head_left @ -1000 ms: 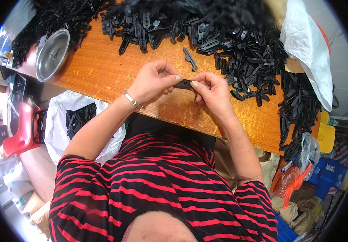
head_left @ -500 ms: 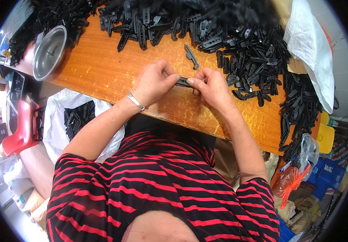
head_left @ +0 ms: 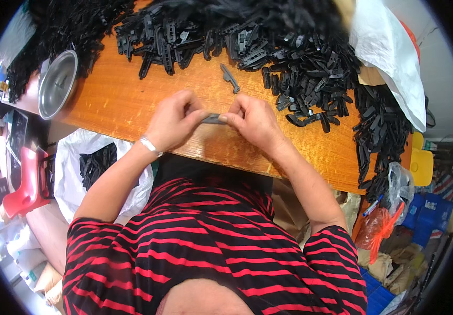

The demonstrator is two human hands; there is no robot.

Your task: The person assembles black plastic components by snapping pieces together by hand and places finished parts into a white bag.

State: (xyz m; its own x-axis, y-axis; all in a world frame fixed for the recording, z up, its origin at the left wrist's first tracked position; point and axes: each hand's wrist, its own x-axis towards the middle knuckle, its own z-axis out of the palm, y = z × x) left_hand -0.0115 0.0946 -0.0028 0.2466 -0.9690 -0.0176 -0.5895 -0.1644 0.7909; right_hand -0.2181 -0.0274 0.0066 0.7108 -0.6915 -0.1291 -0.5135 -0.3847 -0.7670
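Between both hands, just above the near part of the wooden table, is a short, dark grey plastic strip (head_left: 214, 119). My left hand (head_left: 173, 122) pinches its left end between thumb and fingers. The other end is pinched by my right hand (head_left: 253, 125). Fingers cover both ends, so only its smooth middle shows. Just beyond my right hand, a single long grey plastic piece (head_left: 230, 79) with a hooked end lies on the wood. Loose black plastic parts (head_left: 310, 79) are heaped beyond it and to the right.
The wooden table (head_left: 126, 100) has a shiny round metal bowl (head_left: 58, 84) tilted at its left end. Below the left edge, a white sack (head_left: 71, 165) holds more black parts. A white plastic sheet (head_left: 392, 58) hangs at the far right, and a red chair (head_left: 29, 181) stands at left.
The strip has been turned: its slotted face showed before, and now a smoother side does. Both hands still pinch it. The whole view has shifted slightly.
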